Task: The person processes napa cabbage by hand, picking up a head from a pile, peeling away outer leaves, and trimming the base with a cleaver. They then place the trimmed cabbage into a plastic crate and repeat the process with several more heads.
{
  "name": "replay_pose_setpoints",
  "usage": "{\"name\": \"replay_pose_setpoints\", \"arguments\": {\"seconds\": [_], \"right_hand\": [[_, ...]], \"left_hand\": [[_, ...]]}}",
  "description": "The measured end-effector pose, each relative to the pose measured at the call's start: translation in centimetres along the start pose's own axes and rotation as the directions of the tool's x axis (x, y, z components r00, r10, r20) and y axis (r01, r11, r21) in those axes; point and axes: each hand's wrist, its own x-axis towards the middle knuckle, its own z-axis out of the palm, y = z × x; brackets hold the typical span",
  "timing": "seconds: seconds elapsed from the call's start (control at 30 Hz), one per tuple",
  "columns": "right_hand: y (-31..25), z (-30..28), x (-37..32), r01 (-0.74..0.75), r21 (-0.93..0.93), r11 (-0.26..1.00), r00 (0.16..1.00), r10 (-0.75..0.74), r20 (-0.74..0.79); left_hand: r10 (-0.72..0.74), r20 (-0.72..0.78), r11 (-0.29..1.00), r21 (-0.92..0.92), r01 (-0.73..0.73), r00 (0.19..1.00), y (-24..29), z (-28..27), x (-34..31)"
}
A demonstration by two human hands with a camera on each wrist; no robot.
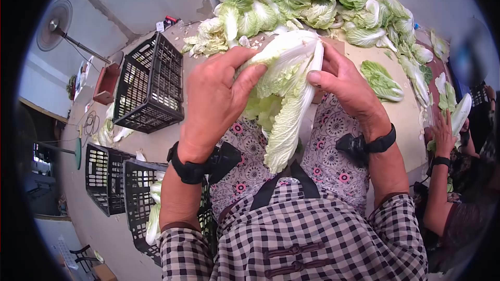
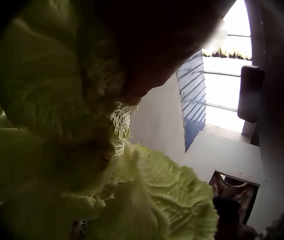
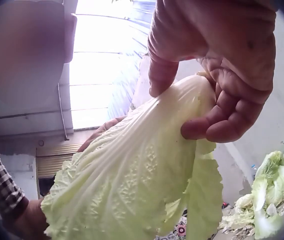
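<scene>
A pale Chinese cabbage [image 1: 284, 62] is held up over the lap, base end away from the body and its leafy end hanging down. My left hand [image 1: 216, 86] grips its left side, thumb across the top. On the other side my right hand [image 1: 346, 80] pinches the cabbage near the base between thumb and fingers. A long outer leaf [image 1: 290, 125] droops toward the lap. In the right wrist view the fingers [image 3: 197, 129] of that hand curl over the white base. Green leaves [image 2: 167, 195] fill the lower left wrist view, where the left hand [image 2: 157, 45] is dark.
A heap of cabbages [image 1: 312, 2] lies at the back. One smaller cabbage [image 1: 382, 80] rests on a tan board [image 1: 411, 140] at right. Black crates [image 1: 151, 80] stand at left. Another person's hand [image 1: 444, 134] is by a cabbage at far right.
</scene>
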Motion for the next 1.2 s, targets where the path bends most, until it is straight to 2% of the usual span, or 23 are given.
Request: {"name": "replay_pose_setpoints", "arguments": {"seconds": [0.27,0.37,0.5,0.6,0.7,0.73,0.77,0.8,0.83,0.87,0.9,0.93,0.97,1.0,1.03,1.1,1.2], "right_hand": [[1.0,0.1,0.0,-0.066,0.072,0.995,0.998,0.067,-0.011],[1.5,0.5,0.2,0.0,0.106,0.994,1.0,0.003,-0.03],[1.7,0.6,0.2,-0.028,0.173,0.984,0.999,0.035,-0.039],[2.3,0.3,0.4,-0.032,0.278,0.96,0.996,0.055,-0.073],[2.2,0.6,0.8,0.038,0.344,0.938,0.994,0.001,-0.112],[1.9,0.5,0.8,0.085,0.354,0.932,0.987,-0.031,-0.155],[2.4,0.3,1.1,0.122,0.348,0.93,0.983,-0.066,-0.168],[2.5,0.4,1.1,0.15,0.325,0.934,0.977,-0.088,-0.196],[2.9,0.3,1.1,0.178,0.332,0.927,0.978,-0.128,-0.165],[1.1,0.2,0.5,0.043,0.255,0.966,0.996,-0.022,-0.082],[0.6,-0.1,0.2,0.038,0.078,0.996,0.999,-0.036,-0.024],[1.1,-0.5,0.3,0.097,-0.106,0.99,0.995,-0.093,0.047],[1.1,0.0,-0.1,0.046,-0.267,0.963,0.998,-0.056,-0.027],[2.2,-0.2,0.2,0.169,-0.292,0.941,0.986,-0.158,0.06],[1.6,0.1,0.1,0.132,-0.237,0.962,0.991,-0.125,0.045],[1.6,-0.2,0.1,0.147,-0.103,0.984,0.988,-0.151,-0.033],[1.6,-2.1,0.0,0.182,0.15,0.972,0.972,-0.155,-0.177]], "left_hand": [[-0.082,0.028,0.996,0.048,0.08,0.996,0.0,0.4,0.3],[-0.027,0.012,0.999,0.047,0.027,1.0,0.3,0.1,0.5],[-0.023,-0.007,0.998,0.061,0.023,1.0,-0.1,0.4,0.6],[-0.135,0.134,0.991,0.032,0.132,0.982,0.5,0.1,1.0],[0.053,0.01,0.996,-0.068,-0.052,0.999,-0.3,1.6,0.9],[-0.018,0.139,0.986,-0.164,0.041,0.99,-0.9,2.4,0.6],[-0.059,0.258,0.931,-0.335,0.146,0.964,-0.8,3.0,0.2],[-0.018,0.271,0.791,-0.585,0.179,0.963,-1.1,4.3,0.0],[-0.207,0.331,0.774,-0.521,0.361,0.921,-0.2,3.9,-0.1],[-0.335,0.349,0.703,-0.525,0.479,0.875,-1.1,4.0,-0.5],[-0.406,0.287,0.591,-0.641,0.489,0.868,-0.9,4.1,-0.6],[-0.433,0.326,0.49,-0.698,0.523,0.84,-0.6,3.8,-0.5],[-0.457,0.294,0.451,-0.737,0.503,0.84,-0.5,4.0,-0.4],[-0.441,0.299,0.443,-0.747,0.495,0.846,-0.7,4.0,-0.2],[-0.412,0.342,0.492,-0.696,0.522,0.845,-0.2,3.8,0.2],[-0.311,0.349,0.446,-0.767,0.46,0.884,0.2,4.2,0.1],[-0.201,0.223,0.58,-0.758,0.299,0.954,0.3,5.1,0.6]]}}
